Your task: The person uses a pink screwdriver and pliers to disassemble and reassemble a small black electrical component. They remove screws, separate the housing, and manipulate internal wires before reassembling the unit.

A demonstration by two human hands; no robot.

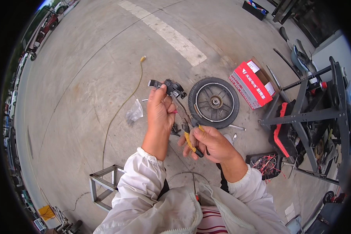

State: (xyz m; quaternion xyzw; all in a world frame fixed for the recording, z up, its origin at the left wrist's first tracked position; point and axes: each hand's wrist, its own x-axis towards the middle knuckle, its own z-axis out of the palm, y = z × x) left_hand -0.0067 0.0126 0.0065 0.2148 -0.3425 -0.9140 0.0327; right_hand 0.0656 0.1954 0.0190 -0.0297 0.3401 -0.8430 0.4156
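Two things are gripped nearest: by the closed left hand [159, 108], a black lever-shaped part [174, 87], left of a black-tyred, spoked metal wheel [215, 102]; by the curled right hand [213, 143], metal pliers with yellow-and-black handles [189, 140], at the wheel's near left side, their tips held by the part, though contact cannot be told. Nearer and well left of the wheel, a grey square-tubed metal frame [93, 191] is set. Left of the wheel, a clear plastic bag [135, 112] is laid. Right of it, a red-and-grey cardboard box [252, 85] is placed; beyond the wheel, a white stripe [163, 31] is painted.
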